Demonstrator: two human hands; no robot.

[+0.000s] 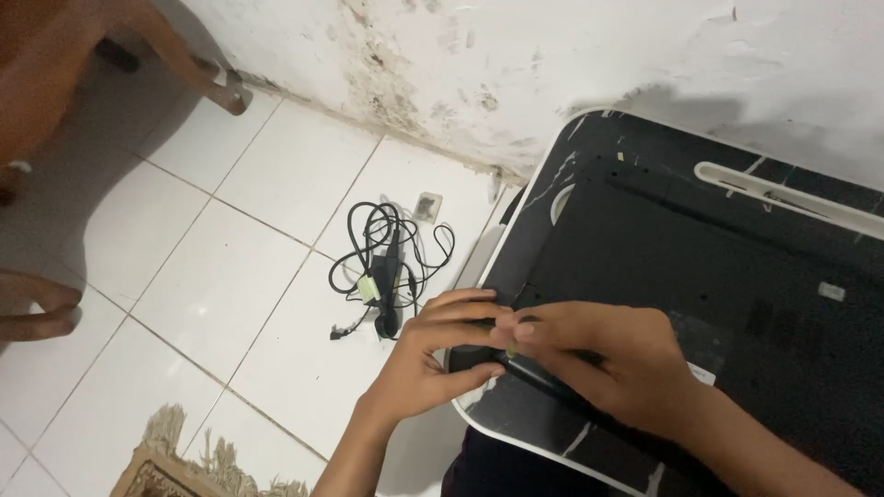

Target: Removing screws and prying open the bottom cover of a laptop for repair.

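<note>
At the near left corner of the upturned black laptop (700, 304), the left hand (433, 354) and right hand (599, 368) met, fingertips touching over a slim dark tool, apparently a screwdriver (529, 368), with a pale yellowish band at its grip. Both hands were pinched shut on this tool; the left held its upper end, the right covered the shaft. Its long axis ran from the laptop's corner edge down and rightward beneath the right palm, so that its tip could not be seen. The left hand lay nearer the corner, the right farther in over the laptop's base. The laptop rested underside up on a black marbled lap table (543, 207) with a white rim. Left of the laptop, on the white floor tiles (212, 267), lay a coiled black power cable (391, 267). Farther left stood wooden furniture legs (198, 69); beyond the laptop rose a stained white wall (479, 64).
</note>
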